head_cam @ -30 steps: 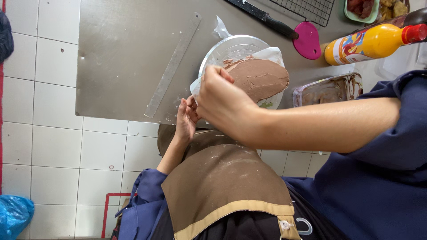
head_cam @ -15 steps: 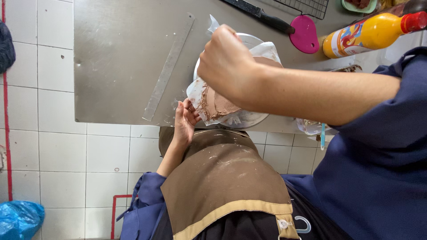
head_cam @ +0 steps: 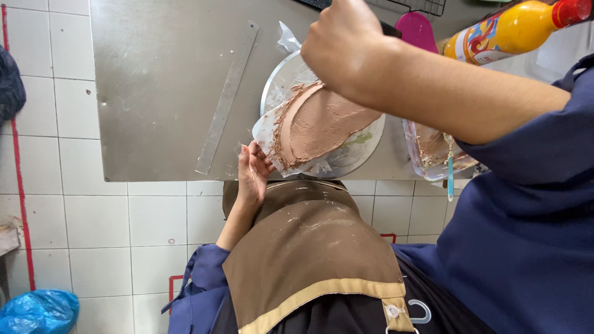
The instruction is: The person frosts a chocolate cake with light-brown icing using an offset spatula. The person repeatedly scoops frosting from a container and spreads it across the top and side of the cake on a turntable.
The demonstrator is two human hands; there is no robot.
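Brown chocolate cream [head_cam: 322, 124] was shown spread across a flexible white scraper card [head_cam: 272, 133], which was held tilted over a round cake turntable [head_cam: 359, 154] standing at the near edge of a steel worktable [head_cam: 154, 93]. The right hand [head_cam: 346, 46] was closed in a fist above the card's upper end, and what it gripped was hidden beneath the knuckles. The left hand [head_cam: 252, 173] was set against the lower left edge of the card, fingers curled loosely; whether it pinched the card or only steadied it could not be told. Compared with the view half a second earlier, the cream-laden face of the card had been turned more fully upward and the right hand had been raised higher over the turntable, which suggested that cream had been gathered onto the card rather than left on the plate. Beside the turntable a clear tub [head_cam: 433, 151] smeared with cream, a yellow squeeze bottle [head_cam: 513, 31] and a pink scraper [head_cam: 417, 31] were seen.
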